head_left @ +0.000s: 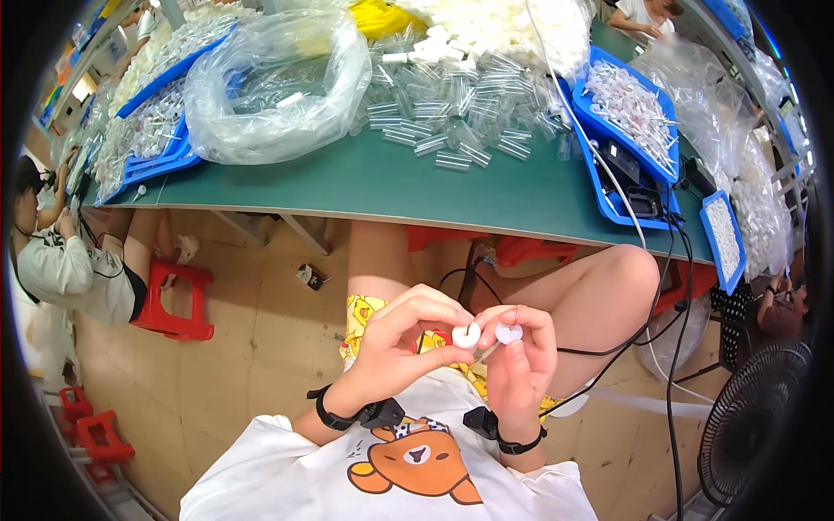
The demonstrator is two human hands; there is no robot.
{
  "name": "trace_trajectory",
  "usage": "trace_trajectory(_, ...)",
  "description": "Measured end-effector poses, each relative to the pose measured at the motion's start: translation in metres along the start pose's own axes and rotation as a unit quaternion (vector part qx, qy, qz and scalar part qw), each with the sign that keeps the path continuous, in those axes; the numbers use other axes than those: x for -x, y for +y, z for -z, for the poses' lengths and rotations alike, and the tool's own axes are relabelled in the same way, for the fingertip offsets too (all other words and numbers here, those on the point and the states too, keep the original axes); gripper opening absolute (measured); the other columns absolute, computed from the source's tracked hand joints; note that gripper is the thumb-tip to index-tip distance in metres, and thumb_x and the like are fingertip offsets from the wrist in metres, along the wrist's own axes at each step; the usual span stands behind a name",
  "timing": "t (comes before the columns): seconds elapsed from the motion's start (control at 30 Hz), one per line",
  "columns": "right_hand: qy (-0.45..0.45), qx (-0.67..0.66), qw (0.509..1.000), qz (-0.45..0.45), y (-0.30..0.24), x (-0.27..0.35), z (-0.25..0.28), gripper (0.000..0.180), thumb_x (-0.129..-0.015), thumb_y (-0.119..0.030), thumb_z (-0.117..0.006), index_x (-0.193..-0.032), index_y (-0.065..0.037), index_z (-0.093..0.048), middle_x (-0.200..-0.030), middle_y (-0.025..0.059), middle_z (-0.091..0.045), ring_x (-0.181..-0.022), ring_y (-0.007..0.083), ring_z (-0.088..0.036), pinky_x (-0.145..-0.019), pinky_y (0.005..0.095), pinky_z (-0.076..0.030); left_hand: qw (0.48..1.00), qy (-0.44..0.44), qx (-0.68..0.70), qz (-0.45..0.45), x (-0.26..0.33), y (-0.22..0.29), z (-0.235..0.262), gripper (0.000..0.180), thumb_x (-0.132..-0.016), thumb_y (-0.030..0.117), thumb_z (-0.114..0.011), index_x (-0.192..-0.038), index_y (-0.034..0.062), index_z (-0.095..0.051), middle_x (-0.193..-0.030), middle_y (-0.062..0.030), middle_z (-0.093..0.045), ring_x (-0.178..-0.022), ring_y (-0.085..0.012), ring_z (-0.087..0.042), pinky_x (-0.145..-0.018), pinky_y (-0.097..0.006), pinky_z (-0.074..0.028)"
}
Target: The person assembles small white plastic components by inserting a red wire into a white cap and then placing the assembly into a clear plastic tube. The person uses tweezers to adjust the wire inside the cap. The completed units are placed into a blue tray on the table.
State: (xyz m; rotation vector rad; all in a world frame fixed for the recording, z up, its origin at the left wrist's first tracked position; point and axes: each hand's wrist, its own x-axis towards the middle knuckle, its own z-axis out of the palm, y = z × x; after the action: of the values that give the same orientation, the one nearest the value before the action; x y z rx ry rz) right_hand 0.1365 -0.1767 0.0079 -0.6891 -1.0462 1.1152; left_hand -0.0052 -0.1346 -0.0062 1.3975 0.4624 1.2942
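Note:
Over my lap, in front of the table edge, both my hands are close together. My left hand pinches a small round white plug between thumb and fingers; a dark spot or thin tip shows at its upper face. Close beside it, my right hand grips a small pale, heart-shaped piece between thumb and fingers. The two pieces appear apart, with a narrow gap between them. Black straps with small dark boxes sit on both my wrists.
Across the green table lie many clear tubes and a heap of white pieces. An open plastic bag stands left. Blue trays and black cables are at right, near a fan. A co-worker sits left.

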Motion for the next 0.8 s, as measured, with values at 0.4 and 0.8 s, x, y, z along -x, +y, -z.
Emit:
trace_trajectory(0.4, 0.006, -0.035, 0.999, -0.018, -0.009, -0.008, -0.005, 0.022, -0.088, -0.002, -0.043, -0.110, 0.002, -0.042, -0.094, 0.0134, -0.055, -0.097, 0.0227, -0.053, -0.081, 0.0343, -0.045, 0.997, 0.038, 0.035, 0.051, -0.010, 0.017, -0.001, 0.043, -0.062, -0.007, -0.074, -0.101, -0.0012, -0.058, -0.098, -0.0110, -0.052, -0.090, -0.0184, -0.058, -0.073, -0.028, -0.056)
trace_trajectory(0.8, -0.044, 0.021, 0.994, 0.096, -0.014, -0.020, -0.002, 0.020, -0.088, -0.006, -0.045, -0.106, 0.001, -0.042, -0.091, 0.0166, -0.057, -0.095, 0.0306, -0.056, -0.081, 0.0406, -0.046, 0.997, 0.040, -0.038, -0.046, -0.030, 0.030, -0.002, 0.039, -0.060, -0.004, -0.077, -0.095, -0.0017, -0.059, -0.092, -0.0122, -0.061, -0.084, -0.0200, -0.062, -0.070, -0.028, -0.053)
